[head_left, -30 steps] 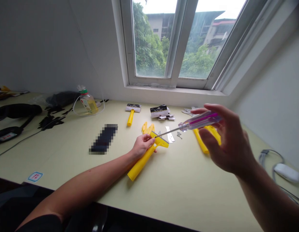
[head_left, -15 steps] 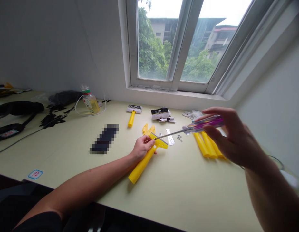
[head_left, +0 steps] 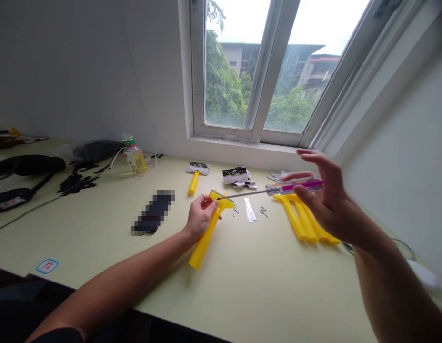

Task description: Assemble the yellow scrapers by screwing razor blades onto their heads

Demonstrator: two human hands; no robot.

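Note:
My left hand grips a yellow scraper near its head, the long handle slanting down towards me. In my right hand is a screwdriver with a clear and purple handle, pinched between the thumb and fingers while the index finger is raised. Its shaft runs left, and the tip meets the scraper head by my left thumb. Just right of the head lie small nuts, flat metal blades and a little pile of screws.
Several yellow scraper handles lie at the right. Behind are a carded scraper and a stack of printed cards. A dark pixelated object, a bottle with yellow liquid and a black headset are at the left.
The scraper head and my left hand have shifted left and slightly up in view. My right hand has moved left with the screwdriver, its fingers more lifted. The camera view has tilted slightly.

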